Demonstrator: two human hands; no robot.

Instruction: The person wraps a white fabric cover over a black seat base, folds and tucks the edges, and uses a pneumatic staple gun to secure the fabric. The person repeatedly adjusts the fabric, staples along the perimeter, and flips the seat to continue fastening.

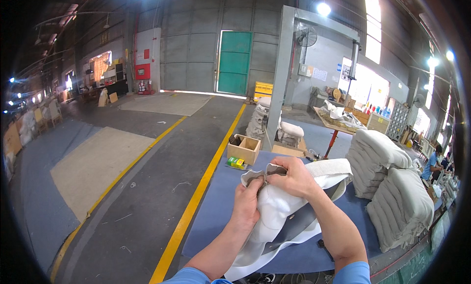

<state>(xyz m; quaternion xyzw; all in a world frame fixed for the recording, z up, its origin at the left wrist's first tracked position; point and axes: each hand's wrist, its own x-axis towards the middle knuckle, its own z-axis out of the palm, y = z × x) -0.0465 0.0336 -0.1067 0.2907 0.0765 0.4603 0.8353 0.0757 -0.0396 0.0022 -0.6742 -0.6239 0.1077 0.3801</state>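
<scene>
A white padded fabric cover [275, 208] with a grey underside lies bunched over the blue tabletop [208, 220] in front of me. My left hand [247, 201] is closed on its raised far edge, the thumb pressed against the cloth. Right beside it, my right hand [293, 177] pinches the same edge, fingers bent over the grey inner side. The two hands almost touch where the edges meet. Whether something small sits between the fingertips is hidden. A light, textured flap [331, 168] of material stretches right, behind my right wrist.
Beyond my hands stand a wooden box [245, 150] with compartments and a small yellow-green packet [236, 162]. Stacked pale cushions [400, 205] fill the table's right side. A grey metal post [279, 73] rises behind the table. Yellow floor line [196, 200] runs along the left. A person [431, 165] works far right.
</scene>
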